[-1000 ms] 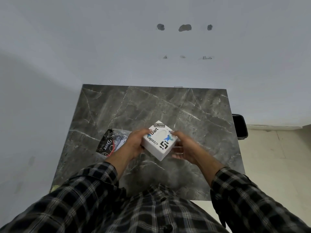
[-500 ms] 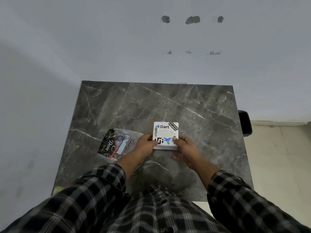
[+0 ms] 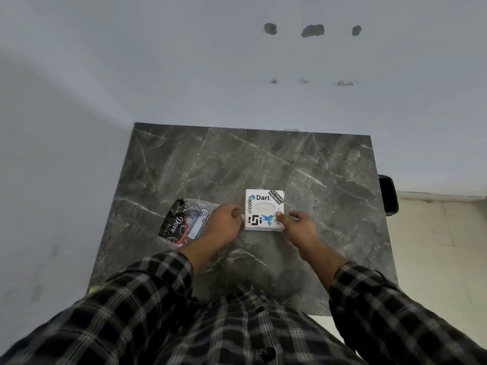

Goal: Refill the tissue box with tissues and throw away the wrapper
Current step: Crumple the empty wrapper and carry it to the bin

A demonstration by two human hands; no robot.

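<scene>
A white square tissue box (image 3: 264, 204) with stickers and an oval top opening sits flat on the dark marble table (image 3: 237, 159), near the middle. My left hand (image 3: 224, 225) presses its fingers against the box's left side. My right hand (image 3: 297, 225) is at the right side, thumb resting on the top edge. To the left lies a black and clear plastic wrapper (image 3: 181, 222) with "Dove" lettering, partly hidden under my left wrist. Whether tissues are inside the box cannot be seen.
A black bin (image 3: 388, 193) stands on the floor just past the table's right edge. The table's back edge meets a pale wall (image 3: 237, 75). Light floor tiles (image 3: 434, 246) lie to the right. My plaid sleeves fill the bottom of the view.
The box was held tilted above the table; it now rests flat on it, a little farther from me. Both hands stayed at its sides.
</scene>
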